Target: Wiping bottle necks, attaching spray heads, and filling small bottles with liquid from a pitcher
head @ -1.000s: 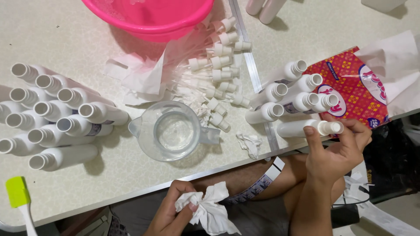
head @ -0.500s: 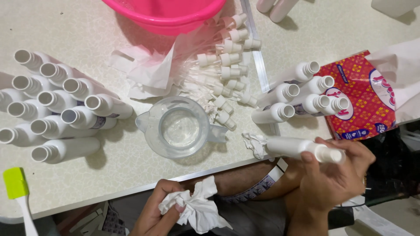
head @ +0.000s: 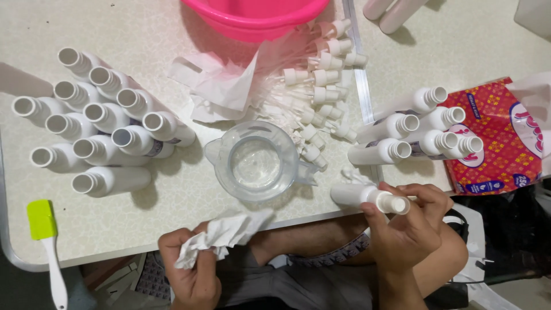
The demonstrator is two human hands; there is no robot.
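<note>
Pale speckled tabletop (head: 172, 189) crowded with open white bottles: just right of a clear water jug (head: 256, 162), at the table's near edge, the right hand (head: 410, 221) grips a white bottle (head: 367, 196) lying level, its neck pointing right. Below the jug, off the edge, the left hand (head: 192, 270) clutches crumpled tissue (head: 221, 232).

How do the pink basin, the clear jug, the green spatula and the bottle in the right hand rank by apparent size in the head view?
1. Pink basin, though cut off by the frame's edge.
2. Clear jug.
3. Green spatula and bottle in the right hand: too alike to rank.
</note>
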